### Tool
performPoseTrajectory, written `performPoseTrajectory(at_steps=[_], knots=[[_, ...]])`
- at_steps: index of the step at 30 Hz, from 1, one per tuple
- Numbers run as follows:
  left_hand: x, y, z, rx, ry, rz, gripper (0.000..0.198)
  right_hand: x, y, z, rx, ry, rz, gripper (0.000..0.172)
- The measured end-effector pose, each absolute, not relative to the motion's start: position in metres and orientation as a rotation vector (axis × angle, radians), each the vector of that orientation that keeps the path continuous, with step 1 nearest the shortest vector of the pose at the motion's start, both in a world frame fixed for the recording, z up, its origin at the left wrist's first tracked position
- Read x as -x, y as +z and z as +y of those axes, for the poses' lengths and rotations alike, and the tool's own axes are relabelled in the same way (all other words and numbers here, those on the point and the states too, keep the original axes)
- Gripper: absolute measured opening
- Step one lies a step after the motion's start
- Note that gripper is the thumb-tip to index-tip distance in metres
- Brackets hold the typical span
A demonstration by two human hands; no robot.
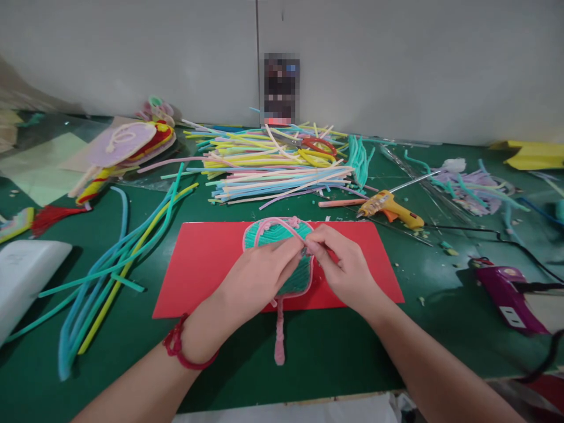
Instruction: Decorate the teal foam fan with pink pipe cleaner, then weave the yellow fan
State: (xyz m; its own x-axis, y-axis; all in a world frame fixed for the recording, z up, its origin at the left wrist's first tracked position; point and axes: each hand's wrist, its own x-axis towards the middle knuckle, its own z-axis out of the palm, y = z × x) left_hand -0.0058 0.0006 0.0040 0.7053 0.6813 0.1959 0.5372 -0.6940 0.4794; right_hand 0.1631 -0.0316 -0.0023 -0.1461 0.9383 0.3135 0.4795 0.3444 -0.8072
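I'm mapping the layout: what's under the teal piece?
A red sheet shows on either side of the teal piece, green tabletop around most of its pink handle. Anything directly beneath is covered.

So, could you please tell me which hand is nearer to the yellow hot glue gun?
Right: the right hand is left of the yellow hot glue gun and closer to the camera; the left hand is farther left.

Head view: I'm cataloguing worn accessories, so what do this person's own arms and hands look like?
The left hand and right hand wear no gloves, and no sleeves are in view. A dark red cord bracelet with a knotted part circles the left wrist; nothing worn shows on the right wrist.
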Motion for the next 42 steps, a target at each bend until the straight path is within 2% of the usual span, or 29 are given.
performPoseTrajectory(at_steps=[5,9,15,18,25,29,32,42], knots=[[0.004,0.0,0.0,-2.66,0.701,0.893,0.026,-0.152,-0.003,-0.036,1.272,0.683,-1.66,0.016],[0.001,-0.004,-0.003,-2.546,0.851,0.908,0.025,-0.144,-0.005,-0.041,1.323,0.736,-1.503,0.016],[-0.001,0.0,-0.001,-1.913,0.692,0.856,0.024,-0.15,-0.003,-0.038,1.266,1.015,-1.395,0.02],[0.001,0.002,0.003,-1.779,0.637,0.771,0.025,-0.158,-0.001,-0.033,1.251,1.13,-1.42,0.02],[0.009,0.005,0.007,-2.017,0.514,0.861,0.029,-0.162,0.001,-0.031,1.31,1.086,-1.534,0.017],[0.011,0.005,0.008,-2.316,0.439,0.931,0.022,-0.162,0.001,-0.032,1.357,0.987,-1.603,0.016],[0.013,0.004,0.01,-2.411,0.418,0.908,0.019,-0.163,0.0,-0.032,1.337,1.047,-1.601,0.015],[0.013,0.004,0.009,-2.001,0.589,0.822,0.022,-0.169,0.008,-0.027,1.177,1.433,-1.374,0.019]])
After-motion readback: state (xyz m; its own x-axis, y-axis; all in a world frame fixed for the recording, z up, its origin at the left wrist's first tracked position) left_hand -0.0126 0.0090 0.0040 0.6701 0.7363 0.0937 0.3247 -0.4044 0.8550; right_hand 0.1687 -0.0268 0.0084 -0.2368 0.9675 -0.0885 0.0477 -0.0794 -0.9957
